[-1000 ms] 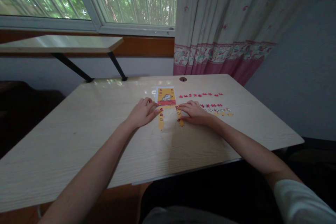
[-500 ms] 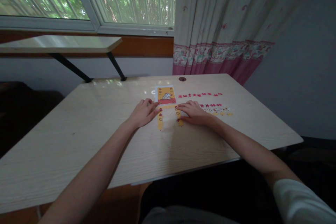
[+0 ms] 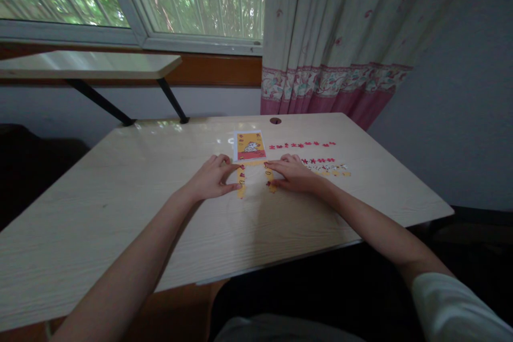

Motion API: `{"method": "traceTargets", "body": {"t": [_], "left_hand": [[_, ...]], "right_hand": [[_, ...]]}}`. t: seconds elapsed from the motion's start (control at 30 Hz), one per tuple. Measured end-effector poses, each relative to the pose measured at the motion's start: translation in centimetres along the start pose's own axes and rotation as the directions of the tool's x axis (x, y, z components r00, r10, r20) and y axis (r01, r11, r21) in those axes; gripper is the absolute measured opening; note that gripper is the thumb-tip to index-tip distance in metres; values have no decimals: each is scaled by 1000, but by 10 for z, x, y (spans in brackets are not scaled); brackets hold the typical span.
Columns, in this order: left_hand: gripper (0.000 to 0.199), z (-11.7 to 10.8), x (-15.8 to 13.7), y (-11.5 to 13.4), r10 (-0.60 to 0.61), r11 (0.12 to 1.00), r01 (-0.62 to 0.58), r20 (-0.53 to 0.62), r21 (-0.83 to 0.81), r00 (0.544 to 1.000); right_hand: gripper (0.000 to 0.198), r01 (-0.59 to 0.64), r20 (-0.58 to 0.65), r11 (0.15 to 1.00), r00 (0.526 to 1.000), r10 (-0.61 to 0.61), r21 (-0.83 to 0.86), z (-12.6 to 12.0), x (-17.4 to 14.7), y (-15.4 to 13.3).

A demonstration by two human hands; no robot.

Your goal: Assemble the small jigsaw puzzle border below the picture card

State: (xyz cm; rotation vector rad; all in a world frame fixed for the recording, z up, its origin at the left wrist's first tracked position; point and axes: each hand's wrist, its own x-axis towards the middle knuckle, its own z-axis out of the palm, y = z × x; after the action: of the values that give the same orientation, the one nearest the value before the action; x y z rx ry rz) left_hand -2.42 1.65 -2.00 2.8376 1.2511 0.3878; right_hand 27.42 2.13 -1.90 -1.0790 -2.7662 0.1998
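A partly joined jigsaw puzzle (image 3: 254,163) of yellow pieces forms a three-sided frame on the table, with bare wood showing inside. At its left strip (image 3: 241,192) is my left hand (image 3: 212,177), thumb and index finger spread apart with the tips touching the edge. My right hand (image 3: 295,175) lies along the right strip (image 3: 269,173), its fingers apart and the tips on the pieces. Just beyond the puzzle lies a picture card (image 3: 250,144) with a white animal on a yellow and red ground.
Loose red pieces (image 3: 308,144) run in a row at the back right. Nearer rows hold more red pieces (image 3: 328,160), white pieces (image 3: 339,167) and yellow pieces (image 3: 347,174), partly behind my right hand. A raised shelf (image 3: 92,67) stands at the back left.
My left thumb has moved down along the left strip, away from the index finger. My right hand stays at the right strip. The whole view has shifted slightly.
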Motion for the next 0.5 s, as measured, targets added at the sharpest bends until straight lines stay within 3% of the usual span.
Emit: {"method": "traceTargets", "body": {"t": [0.5], "left_hand": [[66, 1, -1, -1, -14, 999, 14, 8, 30, 1000]], "right_hand": [[55, -20, 4, 1000, 1000, 20, -6, -1, 0, -2]]}}
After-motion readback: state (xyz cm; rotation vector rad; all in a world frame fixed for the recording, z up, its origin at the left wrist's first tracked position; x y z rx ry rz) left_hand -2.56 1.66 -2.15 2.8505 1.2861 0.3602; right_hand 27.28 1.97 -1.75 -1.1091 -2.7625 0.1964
